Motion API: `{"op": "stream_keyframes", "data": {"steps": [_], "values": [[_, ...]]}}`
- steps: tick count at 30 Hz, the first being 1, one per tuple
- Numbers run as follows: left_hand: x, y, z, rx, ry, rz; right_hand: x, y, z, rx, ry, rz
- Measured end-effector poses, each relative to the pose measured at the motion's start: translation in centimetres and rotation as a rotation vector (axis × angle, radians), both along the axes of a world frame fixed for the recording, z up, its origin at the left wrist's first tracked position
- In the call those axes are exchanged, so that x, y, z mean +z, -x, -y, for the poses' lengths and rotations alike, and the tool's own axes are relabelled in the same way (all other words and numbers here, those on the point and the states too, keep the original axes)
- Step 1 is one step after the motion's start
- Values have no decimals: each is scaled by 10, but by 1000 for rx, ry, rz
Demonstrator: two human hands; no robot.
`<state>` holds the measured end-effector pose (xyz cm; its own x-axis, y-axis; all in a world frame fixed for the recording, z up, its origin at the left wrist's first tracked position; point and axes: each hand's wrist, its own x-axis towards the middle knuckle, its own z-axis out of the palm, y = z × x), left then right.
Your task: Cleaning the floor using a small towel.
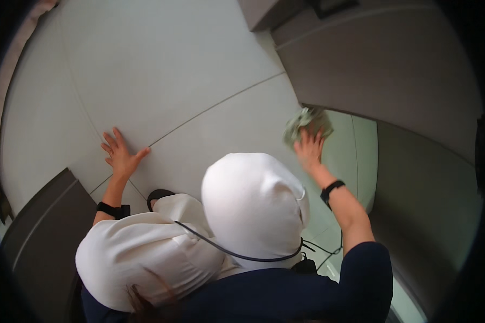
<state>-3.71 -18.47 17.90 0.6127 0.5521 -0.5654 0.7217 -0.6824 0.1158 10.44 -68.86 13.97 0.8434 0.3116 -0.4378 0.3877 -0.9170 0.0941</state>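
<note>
On the pale tiled floor [161, 59], my left hand [122, 156] lies palm down with its fingers spread, holding nothing. My right hand [310, 149] holds a crumpled pale green cloth [293, 129] down on the floor, its fingers over the top of the bunched fabric. The cloth touches or nearly touches the corner of a grey-brown furniture panel. Dark bands circle both of my wrists. Bent knees in white trousers [250, 199] fill the space between my arms, and a dark shoe [159, 197] shows beside the left one.
Grey-brown furniture [382, 64] stands along the right, with a recess beneath or beside it where the floor continues. A dark panel [48, 215] rises at the lower left. A black cord [237, 254] runs across my knees. Thin joint lines cross the floor.
</note>
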Motion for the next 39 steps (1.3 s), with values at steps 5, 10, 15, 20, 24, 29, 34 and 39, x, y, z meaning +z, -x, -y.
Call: {"op": "stream_keyframes", "data": {"steps": [5, 10, 15, 20, 24, 29, 34, 39], "values": [[-6, 16, -6, 29, -30, 58, 8, 0, -87, 672, -256, 6], [0, 12, -4, 28, 9, 68, 26, -88, -179, 488, -312, 83], [-9, 0, 25, -275, -204, 711, 51, -83, -266, 889, -225, -185], [-15, -39, 80, -430, 183, 741, 72, -73, -314, 1055, -596, -464], [-28, -39, 81, -467, 71, 664, 71, -92, -274, 671, -633, -90], [-10, 14, 60, -276, -29, 515, 41, -122, -172, 558, -22, -141], [-7, 129, 18, 171, -240, 237, 36, -113, -166, 564, -44, -64], [-37, 202, 43, 639, -485, 238, 29, -111, -167, 579, -37, -107]]}}
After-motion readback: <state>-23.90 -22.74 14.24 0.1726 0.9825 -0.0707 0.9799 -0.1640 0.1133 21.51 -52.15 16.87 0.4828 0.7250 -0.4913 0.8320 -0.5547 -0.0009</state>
